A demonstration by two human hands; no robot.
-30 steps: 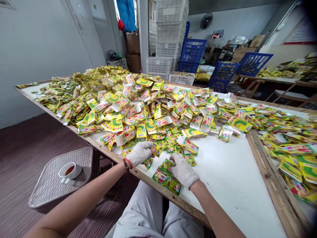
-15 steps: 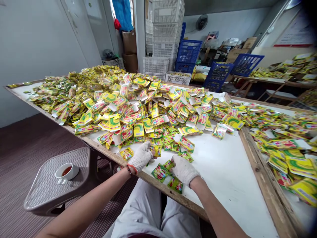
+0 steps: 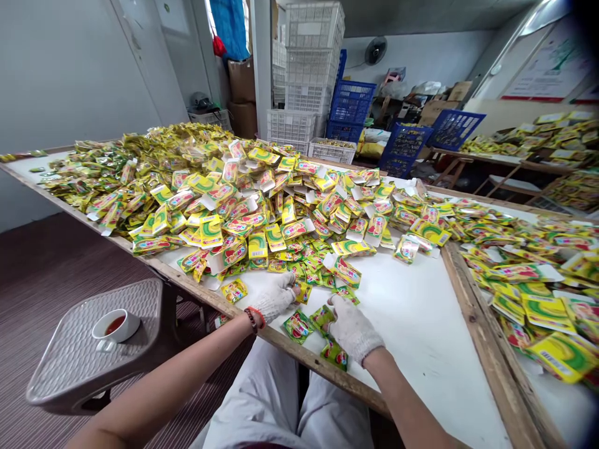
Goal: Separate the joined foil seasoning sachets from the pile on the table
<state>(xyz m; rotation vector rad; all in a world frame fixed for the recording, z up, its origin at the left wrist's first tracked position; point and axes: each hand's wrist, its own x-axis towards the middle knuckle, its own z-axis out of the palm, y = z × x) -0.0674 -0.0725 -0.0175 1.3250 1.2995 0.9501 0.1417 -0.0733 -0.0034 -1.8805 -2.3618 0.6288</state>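
My left hand (image 3: pixel 275 298), in a white knit glove, is closed with a small yellow packet (image 3: pixel 303 292) at its fingertips. Its fingers partly cover that packet. On the right, my gloved right hand (image 3: pixel 352 325) bends its fingers over the edge of a green packet (image 3: pixel 322 317), pinching it low above the white tabletop. Beside this lies another green packet (image 3: pixel 298 327). A further green sachet (image 3: pixel 335 355) sits just under my right wrist, by the table's front edge. A loose yellow packet (image 3: pixel 234 290) lies left of my left hand.
A large heap of yellow-green boxes (image 3: pixel 248 221) and packets covers the table's far side. A wooden divider (image 3: pixel 472 312) separates a second pile at right. Left of the table, a stool (image 3: pixel 70 355) bears a cup of brown liquid (image 3: pixel 116 325). Crates (image 3: pixel 311 68) stand behind.
Both hands have shifted slightly right, and the yellow packet and green packet at their fingers have moved along with them. The view has turned a little to the right.
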